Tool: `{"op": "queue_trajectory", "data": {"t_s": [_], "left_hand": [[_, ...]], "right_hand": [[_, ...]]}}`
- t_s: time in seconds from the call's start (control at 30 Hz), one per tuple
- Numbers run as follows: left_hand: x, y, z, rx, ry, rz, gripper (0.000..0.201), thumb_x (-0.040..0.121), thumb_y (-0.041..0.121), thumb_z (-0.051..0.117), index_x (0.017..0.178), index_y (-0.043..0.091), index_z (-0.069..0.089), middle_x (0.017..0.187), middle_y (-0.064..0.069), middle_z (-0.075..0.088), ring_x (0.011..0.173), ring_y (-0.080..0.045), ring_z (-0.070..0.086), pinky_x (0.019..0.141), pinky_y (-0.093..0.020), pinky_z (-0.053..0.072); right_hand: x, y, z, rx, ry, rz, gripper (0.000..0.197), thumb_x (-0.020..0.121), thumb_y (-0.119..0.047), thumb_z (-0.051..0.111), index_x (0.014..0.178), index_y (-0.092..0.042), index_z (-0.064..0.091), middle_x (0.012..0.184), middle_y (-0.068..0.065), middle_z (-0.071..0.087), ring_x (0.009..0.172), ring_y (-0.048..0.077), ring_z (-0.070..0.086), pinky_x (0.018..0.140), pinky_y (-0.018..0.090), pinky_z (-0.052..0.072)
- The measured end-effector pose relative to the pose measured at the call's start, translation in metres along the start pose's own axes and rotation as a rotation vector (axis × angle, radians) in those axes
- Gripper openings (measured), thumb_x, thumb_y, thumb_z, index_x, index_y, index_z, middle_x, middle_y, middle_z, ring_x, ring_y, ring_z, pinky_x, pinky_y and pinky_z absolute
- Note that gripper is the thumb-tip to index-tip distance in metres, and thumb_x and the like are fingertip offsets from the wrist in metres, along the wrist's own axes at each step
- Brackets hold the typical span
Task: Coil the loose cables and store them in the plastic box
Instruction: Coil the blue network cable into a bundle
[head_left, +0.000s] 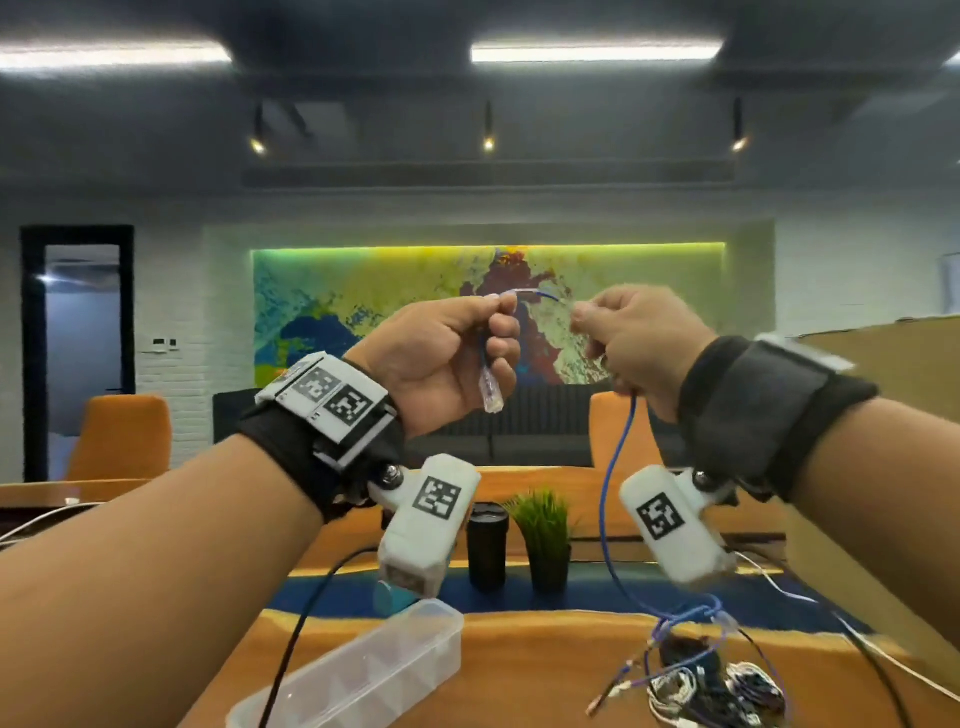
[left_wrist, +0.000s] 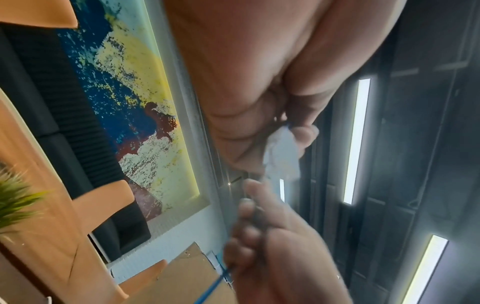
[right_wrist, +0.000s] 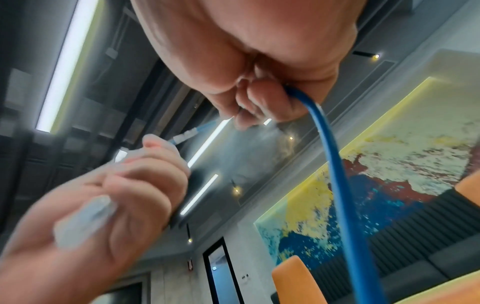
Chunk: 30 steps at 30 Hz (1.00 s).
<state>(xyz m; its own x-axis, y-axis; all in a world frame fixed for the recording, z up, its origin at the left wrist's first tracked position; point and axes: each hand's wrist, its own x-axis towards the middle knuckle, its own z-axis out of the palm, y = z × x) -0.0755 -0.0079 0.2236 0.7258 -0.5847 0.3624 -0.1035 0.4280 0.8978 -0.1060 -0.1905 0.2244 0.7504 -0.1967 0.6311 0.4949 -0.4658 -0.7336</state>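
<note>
Two hands are raised high above the table (head_left: 545, 631), starting the first loop. The plastic box (head_left: 358, 670) lies open near the front edge, left of centre, with a black lead across it. Left hand (head_left: 441, 353) is curled round the blue cable (head_left: 610, 467) near its clear plug (head_left: 491, 392). Right hand (head_left: 641, 338) pinches the cable further along; the slack drops into the tangle (head_left: 717, 675) by the front right. Next, probably, draw slack up and lay loops. Plenty of open air up here; the cup (head_left: 487, 545) and plant (head_left: 545, 535) stand mid-table.
</note>
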Motion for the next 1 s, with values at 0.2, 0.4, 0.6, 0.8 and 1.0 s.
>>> {"op": "queue_trajectory", "data": {"t_s": [0.2, 0.4, 0.6, 0.8, 1.0], "left_hand": [[0.003, -0.028, 0.010, 0.118, 0.177, 0.237, 0.023, 0.107, 0.018, 0.035, 0.093, 0.011, 0.052, 0.108, -0.013, 0.068, 0.077, -0.018, 0.065, 0.063, -0.026, 0.051], [0.003, -0.045, -0.008, 1.543, 0.128, 0.405, 0.020, 0.102, 0.029, 0.043, 0.095, 0.012, 0.049, 0.103, -0.011, 0.066, 0.098, -0.033, 0.061, 0.081, -0.046, 0.050], [-0.011, -0.028, -0.034, 1.593, -0.018, 0.241, 0.020, 0.105, 0.026, 0.042, 0.095, 0.016, 0.056, 0.079, -0.001, 0.072, 0.069, -0.007, 0.063, 0.072, -0.033, 0.049], [-0.035, -0.028, -0.008, 0.560, -0.157, 0.111, 0.024, 0.101, 0.015, 0.041, 0.098, 0.002, 0.060, 0.107, -0.016, 0.070, 0.065, -0.014, 0.058, 0.051, -0.022, 0.050], [-0.022, -0.026, -0.002, 0.191, -0.011, 0.316, 0.024, 0.106, 0.017, 0.034, 0.098, 0.004, 0.053, 0.125, -0.022, 0.065, 0.111, -0.028, 0.068, 0.091, -0.037, 0.055]], "right_hand": [[-0.037, 0.023, 0.030, -0.305, -0.531, 0.012, 0.010, 0.098, -0.018, 0.054, 0.101, -0.017, 0.063, 0.070, 0.005, 0.063, 0.047, 0.013, 0.046, 0.043, 0.026, 0.039], [-0.032, 0.009, 0.015, -0.653, -0.605, -0.087, 0.015, 0.090, -0.018, 0.062, 0.088, -0.006, 0.069, 0.067, 0.005, 0.064, 0.056, 0.022, 0.052, 0.047, 0.028, 0.044], [-0.013, -0.004, -0.013, -0.753, -0.313, -0.391, 0.015, 0.092, -0.029, 0.064, 0.094, -0.019, 0.076, 0.069, -0.014, 0.062, 0.067, 0.001, 0.055, 0.062, 0.017, 0.044], [0.005, 0.011, -0.006, -0.274, -0.122, -0.377, 0.015, 0.093, -0.023, 0.064, 0.092, -0.013, 0.075, 0.073, -0.001, 0.065, 0.064, 0.014, 0.054, 0.065, 0.031, 0.049], [-0.052, 0.033, 0.041, -0.413, -0.532, -0.126, 0.021, 0.099, -0.029, 0.052, 0.103, -0.012, 0.065, 0.078, 0.004, 0.065, 0.060, 0.007, 0.055, 0.055, 0.019, 0.047]]}}
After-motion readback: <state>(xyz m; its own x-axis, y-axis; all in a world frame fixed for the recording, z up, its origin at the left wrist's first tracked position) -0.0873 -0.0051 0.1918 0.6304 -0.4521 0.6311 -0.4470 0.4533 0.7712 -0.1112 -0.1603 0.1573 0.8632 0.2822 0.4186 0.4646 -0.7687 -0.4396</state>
